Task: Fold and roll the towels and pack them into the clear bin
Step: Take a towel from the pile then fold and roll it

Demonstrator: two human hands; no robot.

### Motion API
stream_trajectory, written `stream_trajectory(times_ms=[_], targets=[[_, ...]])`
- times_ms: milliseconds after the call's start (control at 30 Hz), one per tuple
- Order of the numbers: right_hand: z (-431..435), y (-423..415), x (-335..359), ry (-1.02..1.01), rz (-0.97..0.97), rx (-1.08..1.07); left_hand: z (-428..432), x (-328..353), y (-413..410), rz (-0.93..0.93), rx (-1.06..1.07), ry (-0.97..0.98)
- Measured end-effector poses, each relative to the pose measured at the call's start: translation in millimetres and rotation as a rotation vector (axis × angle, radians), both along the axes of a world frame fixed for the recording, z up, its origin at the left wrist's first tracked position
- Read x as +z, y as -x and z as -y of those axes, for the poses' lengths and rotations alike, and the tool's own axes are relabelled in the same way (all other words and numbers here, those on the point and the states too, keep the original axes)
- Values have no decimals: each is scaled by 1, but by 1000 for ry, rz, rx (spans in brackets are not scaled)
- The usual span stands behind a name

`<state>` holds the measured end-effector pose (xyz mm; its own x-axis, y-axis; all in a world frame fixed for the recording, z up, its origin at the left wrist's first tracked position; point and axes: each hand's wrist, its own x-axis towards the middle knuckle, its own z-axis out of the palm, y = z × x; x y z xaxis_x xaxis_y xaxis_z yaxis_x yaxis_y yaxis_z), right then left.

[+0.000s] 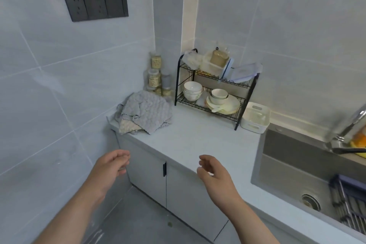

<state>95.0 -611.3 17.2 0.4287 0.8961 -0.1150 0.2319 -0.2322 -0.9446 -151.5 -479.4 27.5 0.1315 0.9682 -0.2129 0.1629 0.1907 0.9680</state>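
A heap of crumpled towels (145, 112), grey on top with a beige one under its front left, lies at the far left corner of the pale countertop (196, 140). A clear-white bin (255, 118) with handle slots stands to the right of the dish rack, beside the sink. My left hand (111, 164) hovers in front of the cabinet, below the towels, fingers loosely curled and holding nothing. My right hand (213, 172) floats over the counter's front edge, fingers relaxed and holding nothing. Both hands are well short of the towels and the bin.
A black two-tier dish rack (215, 93) with bowls, plates and containers stands at the back. Stacked jars (156, 77) sit in the corner behind the towels. A steel sink (309, 166) with a faucet (350, 125) fills the right side.
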Motion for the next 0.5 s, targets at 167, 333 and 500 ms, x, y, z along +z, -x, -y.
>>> stream_trajectory(times_ms=[167, 333, 500], targets=[[-91, -19, -8, 9, 69, 76, -70, -1, -18, -52, 26, -15], [-174, -17, -10, 41, 137, 157, -137, 0, -11, -132, 22, -33], [-259, -14, -25, 108, 185, 187, -248, -6, -16, -287, -111, -129]])
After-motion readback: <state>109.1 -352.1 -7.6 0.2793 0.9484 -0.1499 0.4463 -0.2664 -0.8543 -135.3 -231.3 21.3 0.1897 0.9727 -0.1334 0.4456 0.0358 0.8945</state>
